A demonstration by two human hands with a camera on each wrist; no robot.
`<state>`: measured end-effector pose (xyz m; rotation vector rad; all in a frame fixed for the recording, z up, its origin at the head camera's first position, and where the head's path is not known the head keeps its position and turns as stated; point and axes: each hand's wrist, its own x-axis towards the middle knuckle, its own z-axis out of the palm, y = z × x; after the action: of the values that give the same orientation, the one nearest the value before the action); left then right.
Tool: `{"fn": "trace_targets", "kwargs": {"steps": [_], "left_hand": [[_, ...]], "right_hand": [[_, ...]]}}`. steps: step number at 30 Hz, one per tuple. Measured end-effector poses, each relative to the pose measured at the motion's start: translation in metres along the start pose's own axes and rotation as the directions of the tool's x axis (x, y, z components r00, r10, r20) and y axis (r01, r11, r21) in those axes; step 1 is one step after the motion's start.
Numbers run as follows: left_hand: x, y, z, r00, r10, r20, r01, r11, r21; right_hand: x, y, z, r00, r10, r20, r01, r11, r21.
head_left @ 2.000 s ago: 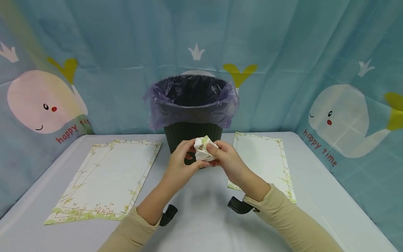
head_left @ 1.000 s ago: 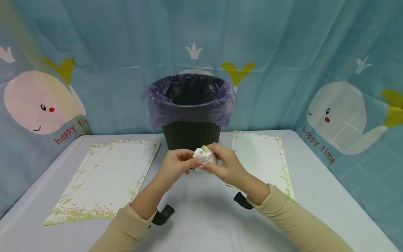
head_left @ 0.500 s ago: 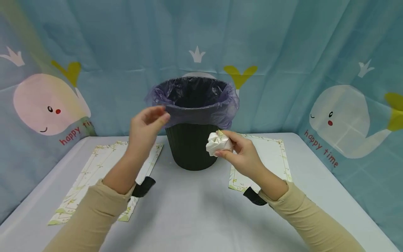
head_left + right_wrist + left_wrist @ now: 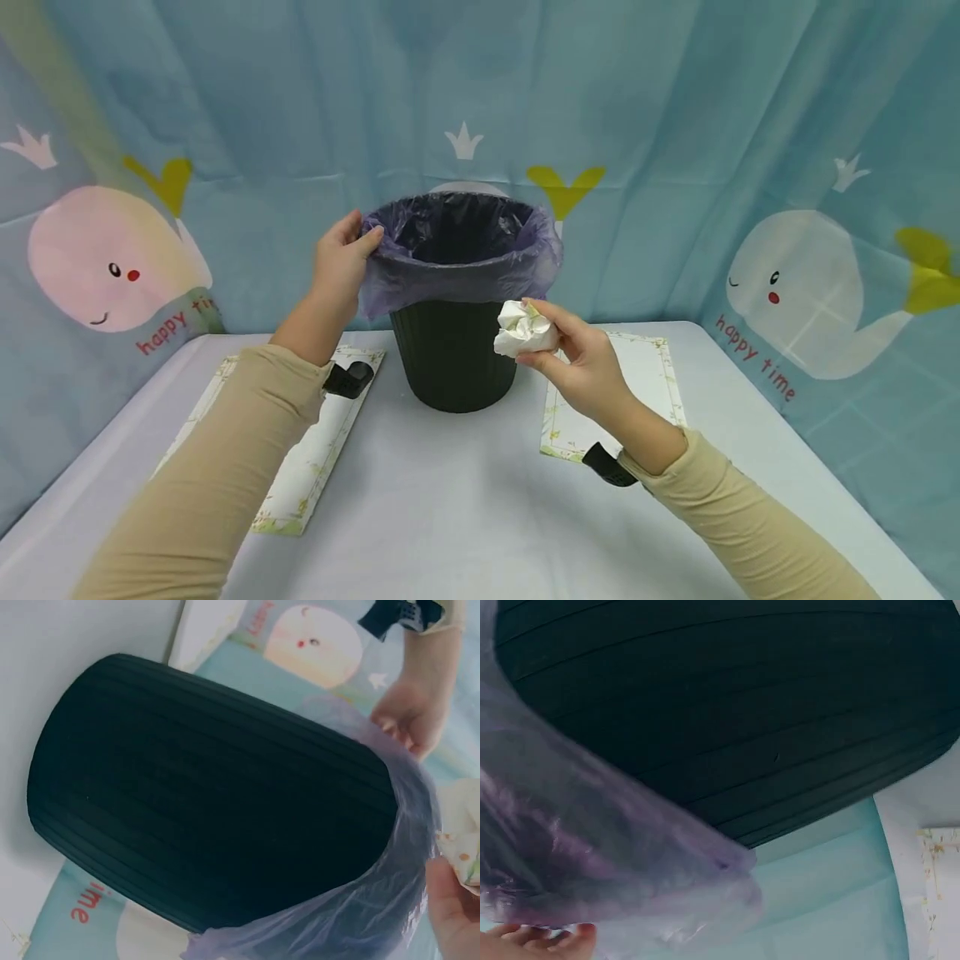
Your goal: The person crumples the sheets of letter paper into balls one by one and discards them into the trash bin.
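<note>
A dark ribbed trash can (image 4: 453,358) stands at the back of the table, lined with a purple plastic bag (image 4: 468,283) folded over its rim. At the rim's left side my left hand (image 4: 336,267) holds the bag-covered edge with thumb and fingers; its grip is partly hidden. My right hand (image 4: 588,367) pinches a crumpled paper ball (image 4: 523,329) in front of the can's right side, below the rim. In the right wrist view the paper ball (image 4: 463,825) shows a printed pattern, close to the bag (image 4: 416,825). The left wrist view catches only fingertips (image 4: 585,937) beside the bag.
Sheets of flower-bordered paper (image 4: 322,458) lie on the left, partly under my left arm. Another bordered sheet (image 4: 637,367) lies on the right, behind my right hand. A blue printed curtain (image 4: 300,100) hangs behind and beside the white table (image 4: 450,500).
Both hands were on the paper ball in front of the can. My left hand has let go and moved up left to the can's rim; the right has carried the ball slightly right and up.
</note>
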<state>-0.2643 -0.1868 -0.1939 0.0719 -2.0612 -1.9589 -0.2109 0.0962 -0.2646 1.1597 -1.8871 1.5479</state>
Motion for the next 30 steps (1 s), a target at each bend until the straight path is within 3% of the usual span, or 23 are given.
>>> {"fn": "trace_targets", "kwargs": {"steps": [3,6,9,12,16,19,23,25,27,30], "left_hand": [[0.002,-0.003,0.000,1.000,0.012,-0.017,-0.012,1.000,-0.021],[0.001,-0.007,0.000,1.000,0.018,-0.022,-0.019,0.998,-0.056],[0.000,-0.010,0.002,0.999,0.031,-0.025,-0.033,0.996,-0.082],[0.001,-0.012,0.005,0.998,0.050,-0.025,-0.052,0.995,-0.086],[0.004,-0.016,0.010,0.998,0.059,-0.028,-0.061,0.996,-0.072],[0.005,-0.019,0.014,0.997,0.065,-0.033,-0.067,0.995,-0.068],[0.006,-0.020,0.018,0.997,0.074,-0.035,-0.077,0.994,-0.075],[0.006,-0.020,0.020,0.996,0.075,-0.039,-0.078,0.994,-0.077],[0.006,-0.020,0.021,0.996,0.074,-0.042,-0.077,0.994,-0.076],[0.006,-0.018,0.021,0.996,0.080,-0.039,-0.083,0.994,-0.076]], "right_hand": [[0.007,0.000,0.000,0.998,-0.056,-0.024,0.057,0.998,0.016],[0.021,-0.003,-0.002,0.997,-0.046,-0.057,0.050,0.996,0.070],[0.049,-0.008,-0.003,0.993,0.044,-0.106,-0.021,0.979,0.203],[0.085,-0.010,-0.004,0.976,0.147,-0.158,-0.091,0.944,0.318],[0.132,-0.004,-0.003,0.939,0.287,-0.189,-0.222,0.926,0.306],[0.158,0.004,-0.002,0.885,0.438,-0.159,-0.403,0.891,0.210],[0.179,0.012,-0.001,0.756,0.648,-0.095,-0.648,0.761,0.039],[0.183,0.013,-0.002,0.710,0.699,-0.084,-0.703,0.711,-0.023],[0.183,0.013,-0.004,0.709,0.700,-0.087,-0.704,0.708,-0.051],[0.178,0.011,-0.009,0.755,0.650,-0.093,-0.656,0.751,-0.073]]}}
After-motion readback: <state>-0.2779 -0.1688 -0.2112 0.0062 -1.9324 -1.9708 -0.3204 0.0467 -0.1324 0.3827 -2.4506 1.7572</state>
